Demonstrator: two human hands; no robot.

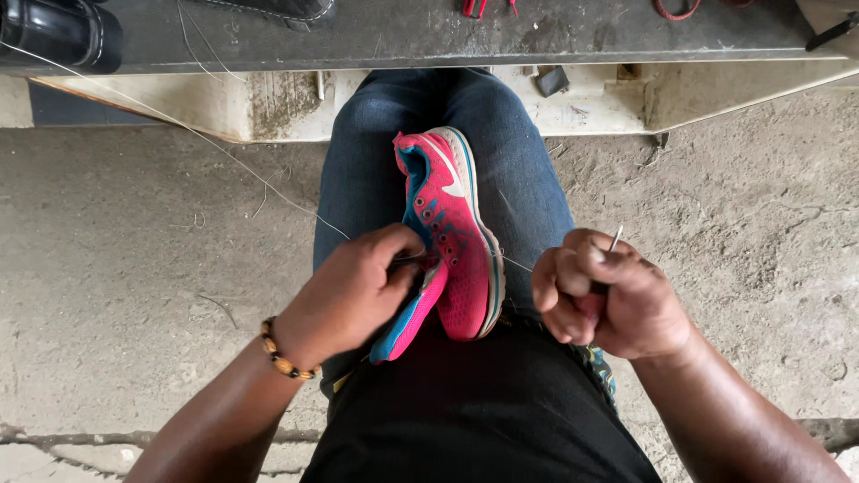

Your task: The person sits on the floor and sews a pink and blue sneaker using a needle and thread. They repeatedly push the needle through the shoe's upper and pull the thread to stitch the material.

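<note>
Concrete floor, cracked and dusty, under a low desk.
Left hand grips pink shoe; right hand fisted around needle.

arms bare | left wrist: bead bracelet | blue jeans | black shirt

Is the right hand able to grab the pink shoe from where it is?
Probably yes. The right hand is just beside the pink shoe on the lap, with nothing between them, but it is closed around a thin metal tool, so it would have to let go first.
</note>
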